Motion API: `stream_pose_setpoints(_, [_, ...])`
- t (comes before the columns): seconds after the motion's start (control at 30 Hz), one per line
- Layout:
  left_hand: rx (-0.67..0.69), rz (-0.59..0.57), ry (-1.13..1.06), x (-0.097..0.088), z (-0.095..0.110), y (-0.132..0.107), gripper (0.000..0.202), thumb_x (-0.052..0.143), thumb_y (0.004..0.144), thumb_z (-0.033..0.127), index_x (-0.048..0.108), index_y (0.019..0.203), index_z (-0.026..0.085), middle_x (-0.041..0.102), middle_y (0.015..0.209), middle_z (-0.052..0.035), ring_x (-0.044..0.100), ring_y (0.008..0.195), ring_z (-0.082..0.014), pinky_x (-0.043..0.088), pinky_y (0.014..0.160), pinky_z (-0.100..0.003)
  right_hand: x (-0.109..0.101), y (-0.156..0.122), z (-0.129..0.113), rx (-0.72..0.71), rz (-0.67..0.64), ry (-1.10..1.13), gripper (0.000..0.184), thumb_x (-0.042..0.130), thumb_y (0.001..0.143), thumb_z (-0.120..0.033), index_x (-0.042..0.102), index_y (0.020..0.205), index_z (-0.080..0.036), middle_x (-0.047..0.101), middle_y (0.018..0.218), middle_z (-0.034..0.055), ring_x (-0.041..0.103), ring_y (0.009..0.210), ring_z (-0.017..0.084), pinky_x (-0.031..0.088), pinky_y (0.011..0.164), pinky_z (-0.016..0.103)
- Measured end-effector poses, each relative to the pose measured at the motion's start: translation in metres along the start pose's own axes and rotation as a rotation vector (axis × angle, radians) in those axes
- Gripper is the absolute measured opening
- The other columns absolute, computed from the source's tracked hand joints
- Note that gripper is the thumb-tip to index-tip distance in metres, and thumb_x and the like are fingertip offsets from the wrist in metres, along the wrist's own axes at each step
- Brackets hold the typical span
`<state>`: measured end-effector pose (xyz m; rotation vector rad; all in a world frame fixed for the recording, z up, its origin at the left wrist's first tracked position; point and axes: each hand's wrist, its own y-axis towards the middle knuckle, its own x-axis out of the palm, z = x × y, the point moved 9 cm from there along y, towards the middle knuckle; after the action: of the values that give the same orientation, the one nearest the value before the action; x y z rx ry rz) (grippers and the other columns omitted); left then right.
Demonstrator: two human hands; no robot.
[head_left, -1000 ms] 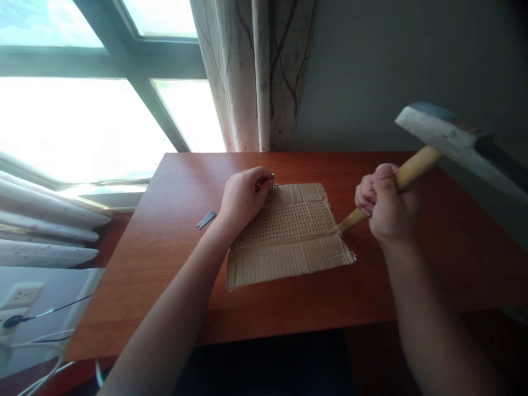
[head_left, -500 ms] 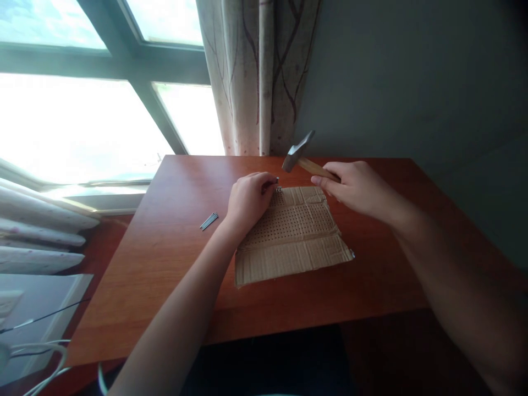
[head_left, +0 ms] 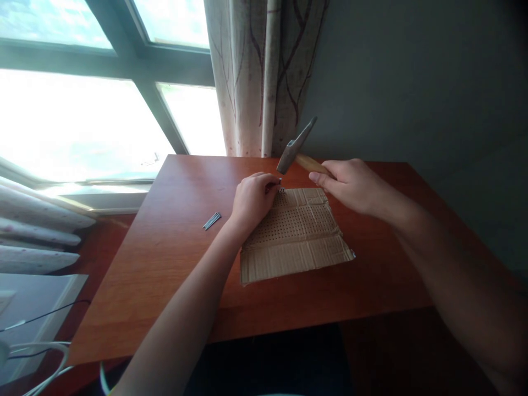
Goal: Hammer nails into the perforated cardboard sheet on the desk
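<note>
Broadly, a smooth wooden table (head_left: pixel 165 286) bears creased, hole-dotted cardboard (head_left: pixel 297 258); at right, the right hand (head_left: pixel 348 186) grips a raised, wood-handled metal hammer (head_left: pixel 291 152); the left hand (head_left: pixel 253 199) pinches a mostly hidden nail (head_left: pixel 280 180) by the cardboard's far left corner; slender loose nails (head_left: pixel 212 221) lie left.

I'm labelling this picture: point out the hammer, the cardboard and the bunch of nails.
Hammer (head_left: pixel 293 152): head view, on its metal head beside the handle.
Cardboard (head_left: pixel 295 226): head view, amid its rows of holes.
Bunch of nails (head_left: pixel 212 221): head view, midway along the shafts.
</note>
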<state>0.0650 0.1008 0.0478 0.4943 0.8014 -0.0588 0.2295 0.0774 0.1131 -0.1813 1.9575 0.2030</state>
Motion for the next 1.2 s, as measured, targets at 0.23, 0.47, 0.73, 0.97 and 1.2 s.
stream_pose_setpoints(0.23, [0.003,-0.004,-0.03,0.001,-0.002,0.0,0.017,0.06,0.087,0.02,0.077,0.088,0.021,0.077,0.091,-0.0056,0.069,0.08,-0.0191,0.051,0.07,-0.029,0.01,0.001,-0.001,0.012,-0.062,0.003,0.041,0.055,0.095,-0.038,0.04,0.061,-0.022,0.046,0.054,-0.0017,0.042,0.053,0.013,0.026,0.057,0.032])
stream_pose_setpoints(0.47, [0.015,-0.005,-0.021,0.001,-0.002,0.0,0.016,0.061,0.087,0.02,0.077,0.089,0.022,0.077,0.093,-0.0053,0.069,0.08,-0.0195,0.05,0.072,-0.03,0.008,-0.001,0.0,0.023,-0.009,0.027,0.043,0.054,0.097,-0.042,0.039,0.061,-0.022,0.043,0.053,-0.0028,0.039,0.051,0.012,0.025,0.056,0.032])
stream_pose_setpoints(0.73, [0.011,-0.007,-0.028,0.001,-0.001,0.0,0.016,0.062,0.086,0.02,0.077,0.09,0.023,0.078,0.095,-0.0048,0.069,0.082,-0.0199,0.052,0.074,-0.031,0.008,-0.001,0.004,0.031,-0.003,0.029,0.043,0.053,0.096,-0.043,0.038,0.061,-0.022,0.043,0.053,-0.0029,0.039,0.051,0.012,0.025,0.056,0.031])
stream_pose_setpoints(0.97, [0.009,-0.032,0.008,0.003,-0.001,-0.001,0.015,0.063,0.086,0.019,0.078,0.088,0.022,0.078,0.093,-0.005,0.069,0.08,-0.0206,0.051,0.074,-0.032,0.015,-0.002,0.002,0.02,-0.064,0.003,0.041,0.054,0.096,-0.039,0.039,0.061,-0.022,0.045,0.054,-0.0025,0.04,0.052,0.012,0.025,0.056,0.031])
stream_pose_setpoints(1.2, [0.007,-0.044,0.032,0.005,-0.002,-0.001,0.014,0.065,0.085,0.02,0.078,0.086,0.023,0.078,0.094,-0.0046,0.069,0.082,-0.0216,0.052,0.075,-0.034,0.021,-0.004,0.005,0.032,-0.081,0.011,0.039,0.053,0.096,-0.039,0.041,0.063,-0.022,0.047,0.056,-0.002,0.041,0.053,0.012,0.025,0.056,0.03])
